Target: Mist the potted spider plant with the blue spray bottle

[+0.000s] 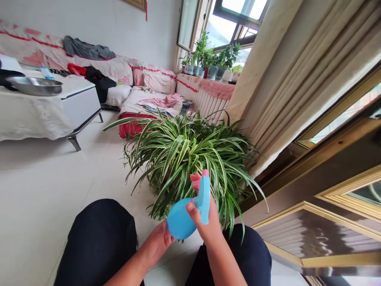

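1. As I look down past my dark trousers (pixel 97 242), a blue plastic spray bottle (pixel 180 219) sits in my hands above the pale tiled floor (pixel 53 178). Its body is a smooth, rounded bulb, with a flat blue neck rising from it and a pink sprayer head (pixel 195 180) at the top.
2. My left hand (pixel 156 244) is curled around the underside of the bulb, fingers bent against the plastic.
3. My right hand (pixel 206 222) is closed around the neck, with my thumb (pixel 193 208) pressed on the bottle's near side.
4. Just beyond the bottle, a large spider plant (pixel 190 157) spreads long, arching green-and-cream striped leaves. Its container is hidden, and I cannot tell whether the sprayer head touches the leaves.
5. On the far sill, a row of small potted plants (pixel 208 65) stands above a white ribbed radiator (pixel 205 101).
6. To the left, a shallow metal basin (pixel 34 85) rests on a lace-covered table (pixel 35 119), and a long sofa (pixel 89 67) with rumpled clothing (pixel 89 49) runs along the far wall.
7. Pleated cream curtains (pixel 276 85) hang on the right.
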Tool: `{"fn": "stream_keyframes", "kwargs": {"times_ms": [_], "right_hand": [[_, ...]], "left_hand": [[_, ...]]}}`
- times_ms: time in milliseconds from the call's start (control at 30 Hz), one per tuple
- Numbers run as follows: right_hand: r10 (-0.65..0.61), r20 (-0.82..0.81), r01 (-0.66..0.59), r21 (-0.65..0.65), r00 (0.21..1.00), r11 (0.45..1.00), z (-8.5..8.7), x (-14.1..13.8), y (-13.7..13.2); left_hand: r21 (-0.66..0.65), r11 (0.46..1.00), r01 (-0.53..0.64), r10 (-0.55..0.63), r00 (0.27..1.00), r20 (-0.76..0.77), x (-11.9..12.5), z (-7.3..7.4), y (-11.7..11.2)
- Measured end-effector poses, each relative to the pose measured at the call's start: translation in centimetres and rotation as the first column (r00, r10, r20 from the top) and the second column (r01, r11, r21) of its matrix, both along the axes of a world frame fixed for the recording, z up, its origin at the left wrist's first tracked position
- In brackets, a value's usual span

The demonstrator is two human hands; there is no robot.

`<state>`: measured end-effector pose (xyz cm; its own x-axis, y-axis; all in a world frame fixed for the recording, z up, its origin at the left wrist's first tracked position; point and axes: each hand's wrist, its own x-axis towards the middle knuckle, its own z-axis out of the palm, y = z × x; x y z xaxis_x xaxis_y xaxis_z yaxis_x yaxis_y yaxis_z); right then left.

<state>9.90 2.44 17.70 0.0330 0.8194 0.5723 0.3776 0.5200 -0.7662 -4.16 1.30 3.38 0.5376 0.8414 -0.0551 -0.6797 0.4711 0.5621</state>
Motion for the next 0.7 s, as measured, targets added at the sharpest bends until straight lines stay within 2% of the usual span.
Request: {"fn": "stream_keyframes", "kwargs": {"times_ms": [100, 200, 333, 433, 533, 600, 700], "right_hand": [[-0.055, 0.071, 0.054, 0.010, 0.996, 0.998, 0.1, -0.2, 0.0], [-0.118, 0.132, 0.110, 0.071, 0.984, 0.991, -0.5, -0.8, -0.4], [-0.168, 0.187, 0.157, 0.071, 0.968, 0.985, -1.1, -2.0, -1.1], [-0.187, 0.184, 0.177, 0.070, 0.965, 0.982, -1.5, -2.6, -1.2], [-0.224, 0.149, 0.216, 0.071, 0.963, 0.974, -2.1, -2.6, -0.9], [-0.220, 0.151, 0.210, 0.081, 0.964, 0.974, -2.4, -2.5, -0.6], [-0.146, 0.208, 0.125, 0.112, 0.967, 0.986, -2.1, -2.4, -0.4]], "left_hand": [[-0.008, 1.000, 0.020, -0.020, 1.000, 0.014, 0.2, -0.3, -0.2], [-0.083, 0.996, 0.011, -0.009, 0.999, 0.034, 0.5, -0.8, 0.0], [-0.178, 0.984, -0.009, 0.023, 0.997, 0.076, 0.7, -1.6, 0.3], [-0.204, 0.979, -0.015, 0.038, 0.993, 0.110, 0.8, -1.9, 0.3], [-0.205, 0.978, 0.024, 0.007, 0.989, 0.147, 0.9, -2.3, 0.3], [-0.197, 0.979, 0.051, -0.015, 0.984, 0.180, 1.0, -2.5, 0.4], [-0.206, 0.977, 0.061, -0.021, 0.982, 0.187, 1.1, -2.6, 0.7]]}}
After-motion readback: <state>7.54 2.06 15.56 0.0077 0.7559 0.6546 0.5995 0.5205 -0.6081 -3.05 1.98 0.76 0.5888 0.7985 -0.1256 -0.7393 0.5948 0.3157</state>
